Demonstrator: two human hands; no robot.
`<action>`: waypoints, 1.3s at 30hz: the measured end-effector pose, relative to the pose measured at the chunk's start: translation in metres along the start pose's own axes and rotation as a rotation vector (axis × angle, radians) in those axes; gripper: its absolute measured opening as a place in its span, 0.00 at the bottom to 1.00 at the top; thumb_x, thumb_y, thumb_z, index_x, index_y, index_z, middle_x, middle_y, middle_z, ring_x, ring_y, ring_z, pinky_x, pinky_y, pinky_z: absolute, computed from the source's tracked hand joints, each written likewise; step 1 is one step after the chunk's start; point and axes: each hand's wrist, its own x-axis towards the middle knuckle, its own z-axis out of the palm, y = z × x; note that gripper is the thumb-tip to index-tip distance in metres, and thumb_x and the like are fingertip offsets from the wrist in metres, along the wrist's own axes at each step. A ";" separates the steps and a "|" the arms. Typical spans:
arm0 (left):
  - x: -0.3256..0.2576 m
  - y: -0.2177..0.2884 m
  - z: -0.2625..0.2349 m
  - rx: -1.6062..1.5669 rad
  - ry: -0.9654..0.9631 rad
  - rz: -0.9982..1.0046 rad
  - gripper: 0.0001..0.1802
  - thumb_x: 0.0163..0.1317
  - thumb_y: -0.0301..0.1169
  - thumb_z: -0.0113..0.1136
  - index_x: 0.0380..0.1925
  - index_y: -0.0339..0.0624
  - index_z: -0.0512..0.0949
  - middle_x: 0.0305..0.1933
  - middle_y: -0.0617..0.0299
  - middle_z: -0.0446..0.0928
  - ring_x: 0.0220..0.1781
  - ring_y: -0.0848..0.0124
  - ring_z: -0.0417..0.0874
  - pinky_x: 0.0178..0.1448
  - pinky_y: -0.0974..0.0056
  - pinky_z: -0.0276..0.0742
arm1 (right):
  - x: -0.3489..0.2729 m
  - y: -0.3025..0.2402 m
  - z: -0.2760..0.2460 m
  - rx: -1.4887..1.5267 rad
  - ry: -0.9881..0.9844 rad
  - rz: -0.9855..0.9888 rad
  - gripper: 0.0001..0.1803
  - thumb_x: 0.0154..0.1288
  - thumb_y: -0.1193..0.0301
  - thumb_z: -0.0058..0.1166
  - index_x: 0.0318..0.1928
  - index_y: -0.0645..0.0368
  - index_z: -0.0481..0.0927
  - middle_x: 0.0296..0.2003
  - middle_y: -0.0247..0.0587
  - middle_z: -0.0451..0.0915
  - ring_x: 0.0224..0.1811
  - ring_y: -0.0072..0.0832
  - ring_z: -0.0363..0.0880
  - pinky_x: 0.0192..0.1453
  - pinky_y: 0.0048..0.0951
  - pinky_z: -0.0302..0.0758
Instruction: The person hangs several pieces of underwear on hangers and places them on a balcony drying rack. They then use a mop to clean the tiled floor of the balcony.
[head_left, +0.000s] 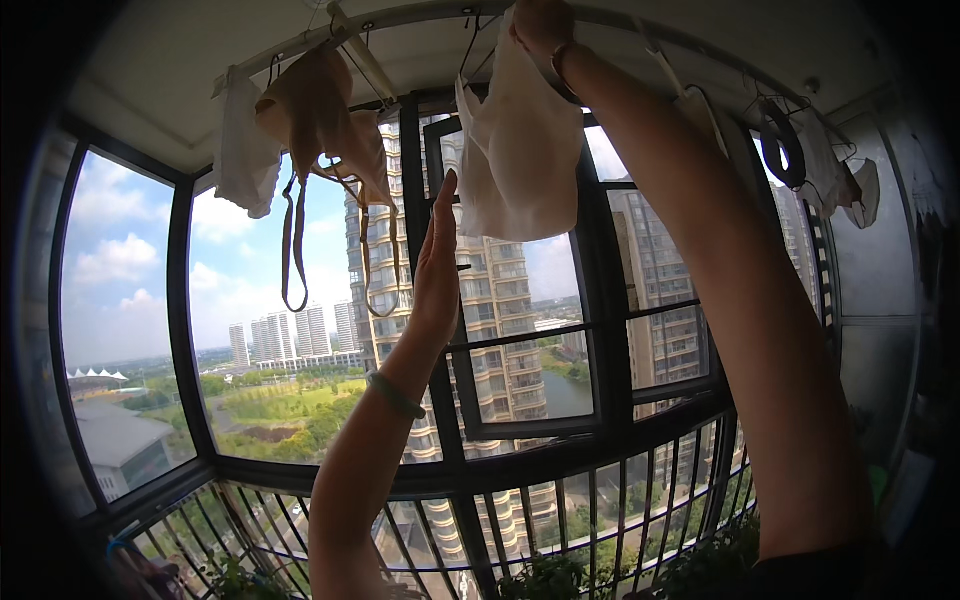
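High up at the drying rail, my right hand (541, 27) is closed on the upper edge of a thin white garment (525, 150), whose exact kind I cannot make out. The garment hangs in loose folds beside a dark wire hanger (470, 48). Lower down, my left hand (437, 265) is raised edge-on with its fingers straight, next to the garment's left side, and holds nothing. Its wrist wears a green bangle (396, 396). Whether its fingertips touch the cloth cannot be told.
A tan strappy garment (318, 95) and a white cloth (248, 150) hang at the left. More hangers and a dark ring-shaped thing (782, 143) hang at the right. Behind stand dark-framed windows (520, 432), a railing (590, 520) and potted plants (545, 578).
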 end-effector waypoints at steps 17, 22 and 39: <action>-0.111 -0.039 0.087 -0.516 0.332 -0.166 0.36 0.72 0.60 0.25 0.75 0.57 0.46 0.78 0.52 0.45 0.80 0.57 0.40 0.78 0.44 0.37 | -0.183 -0.034 -0.334 0.970 -0.559 0.787 0.35 0.75 0.43 0.28 0.67 0.59 0.62 0.64 0.46 0.66 0.66 0.32 0.65 0.66 0.37 0.64; -0.194 -0.011 0.140 -0.675 0.258 -0.383 0.35 0.74 0.57 0.24 0.75 0.54 0.45 0.78 0.55 0.49 0.80 0.60 0.42 0.78 0.47 0.39 | -0.252 -0.045 -0.492 1.161 -0.773 1.368 0.43 0.73 0.38 0.21 0.74 0.57 0.49 0.73 0.43 0.52 0.76 0.34 0.50 0.74 0.39 0.54; -0.240 0.065 0.444 -1.204 0.009 -0.792 0.33 0.73 0.57 0.32 0.74 0.63 0.47 0.76 0.56 0.54 0.79 0.63 0.49 0.76 0.49 0.48 | -0.172 0.145 -0.767 0.821 -0.561 1.740 0.36 0.75 0.43 0.29 0.71 0.56 0.59 0.70 0.42 0.61 0.70 0.34 0.63 0.69 0.43 0.64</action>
